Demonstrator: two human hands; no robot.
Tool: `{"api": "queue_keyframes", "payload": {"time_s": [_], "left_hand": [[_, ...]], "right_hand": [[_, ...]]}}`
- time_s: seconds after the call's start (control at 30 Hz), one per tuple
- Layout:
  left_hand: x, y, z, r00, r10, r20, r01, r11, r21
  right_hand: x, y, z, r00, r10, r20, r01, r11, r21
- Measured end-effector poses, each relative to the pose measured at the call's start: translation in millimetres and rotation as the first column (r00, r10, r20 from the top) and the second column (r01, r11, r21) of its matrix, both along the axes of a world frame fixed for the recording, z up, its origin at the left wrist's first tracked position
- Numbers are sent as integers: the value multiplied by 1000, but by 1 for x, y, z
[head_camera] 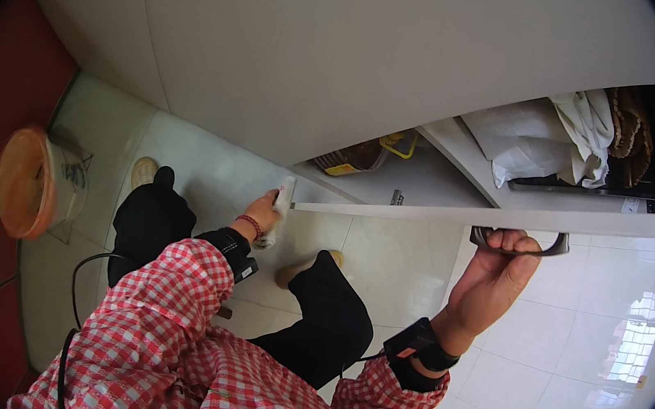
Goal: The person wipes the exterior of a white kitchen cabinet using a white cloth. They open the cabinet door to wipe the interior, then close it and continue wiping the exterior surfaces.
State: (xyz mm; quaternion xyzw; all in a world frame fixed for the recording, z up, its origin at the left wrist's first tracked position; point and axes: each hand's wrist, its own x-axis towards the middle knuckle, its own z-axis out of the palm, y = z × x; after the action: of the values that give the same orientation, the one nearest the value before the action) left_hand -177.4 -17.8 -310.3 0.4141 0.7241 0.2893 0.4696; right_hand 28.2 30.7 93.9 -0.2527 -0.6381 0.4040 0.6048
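Observation:
My left hand (263, 213) grips a white cloth (285, 196), low down by the bottom edge of an open cabinet door (401, 210). Whether the cloth touches the door edge I cannot tell. Around the door's dark curved handle (553, 246) the fingers of my right hand (491, 282) are hooked. Behind the door the cabinet shows two levels split by a pale shelf board (457, 159). White bags or cloth (535, 135) and a brown ribbed item (625, 132) lie on the upper level. A container with a yellow handle (362, 156) sits on the lower one.
A bucket (66, 185) with an orange rim stands on the tiled floor at left, beside red panels (4, 93). A closed pale cabinet front (323, 49) spans the top. My shoes (144, 173) rest on the tiles. Black cables (77, 289) hang by my sleeves.

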Motion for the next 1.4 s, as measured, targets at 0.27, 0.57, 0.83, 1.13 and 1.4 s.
{"api": "queue_keyframes", "payload": {"time_s": [0.27,0.57,0.83,1.13,1.4], "left_hand": [[73,0,-37,968,-229,101,238,968,-80],[83,-10,61,953,-226,202,223,974,37],[89,-9,180,939,-220,265,49,846,530],[75,18,278,957,-282,73,78,489,869],[68,44,336,974,-196,-111,146,172,974]], "right_hand": [[10,-21,-13,992,-89,86,94,994,-56],[19,-16,-13,991,-31,128,45,993,-107],[38,-3,-35,997,-38,69,47,989,-138],[46,1,-48,998,-43,46,50,983,-179],[57,-1,-58,1000,-10,-5,9,980,-198]]}}
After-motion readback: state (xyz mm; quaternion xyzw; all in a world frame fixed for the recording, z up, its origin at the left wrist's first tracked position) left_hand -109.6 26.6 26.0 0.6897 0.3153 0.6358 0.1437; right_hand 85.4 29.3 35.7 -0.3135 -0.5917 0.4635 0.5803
